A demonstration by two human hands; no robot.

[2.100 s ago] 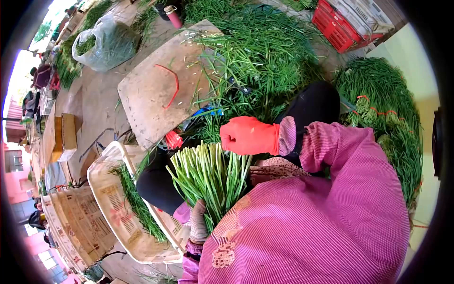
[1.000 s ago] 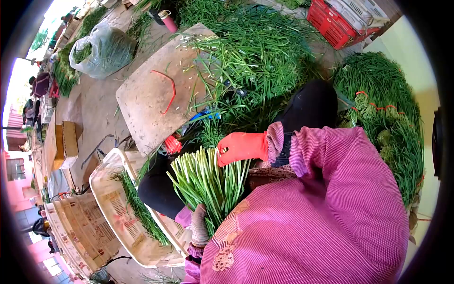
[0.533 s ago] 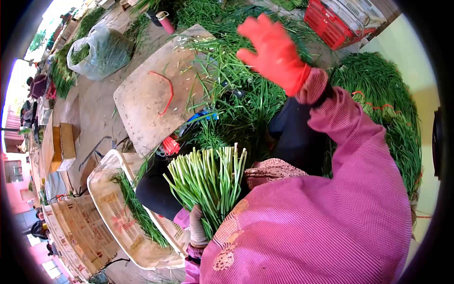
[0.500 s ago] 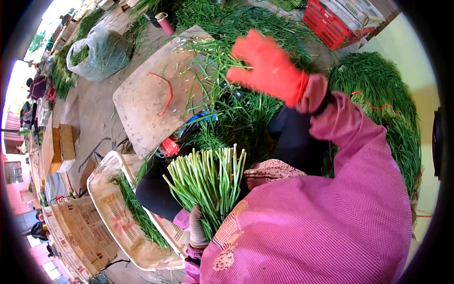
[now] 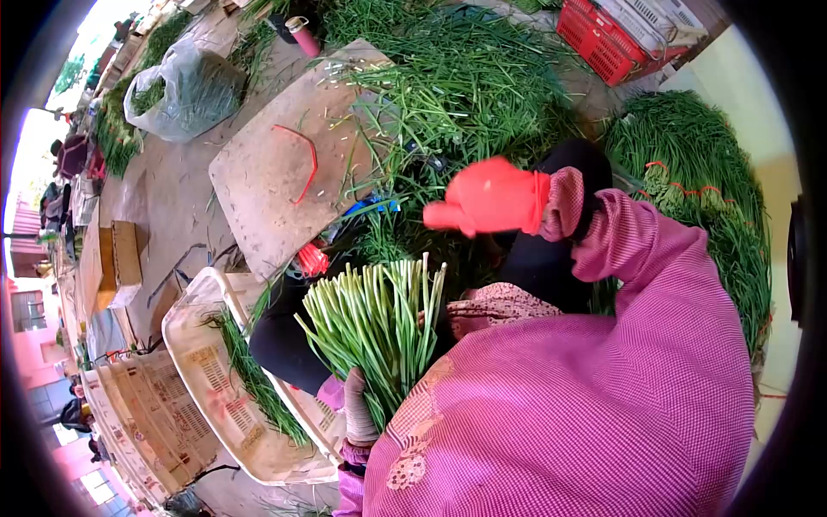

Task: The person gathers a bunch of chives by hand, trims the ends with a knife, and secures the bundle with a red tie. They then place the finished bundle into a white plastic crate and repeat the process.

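Note:
Upright in front of my body is a thick bundle of garlic chives (image 5: 375,319), its pale stem ends pointing up. My left hand (image 5: 359,409), in a greyish glove, is closed around the lower part of this bundle; most of its fingers are hidden behind the stems. My right hand (image 5: 491,198), in a red glove, hangs in the air above and to the right of the bundle, apart from it. Motion blurs its fingers, and nothing shows in them. Behind it spreads a big loose heap of chives (image 5: 474,90).
A board (image 5: 267,181) bears a red strip (image 5: 312,168) and stem scraps. Red ties (image 5: 312,260) lie by its near corner. At left stand a white crate (image 5: 194,345) and a plastic bag (image 5: 185,108). Tied chives (image 5: 698,164) lie right, below a red basket (image 5: 599,43).
My right hand has come down and slightly right, from over the loose heap toward the bundle. My left hand keeps its hold on the garlic chives.

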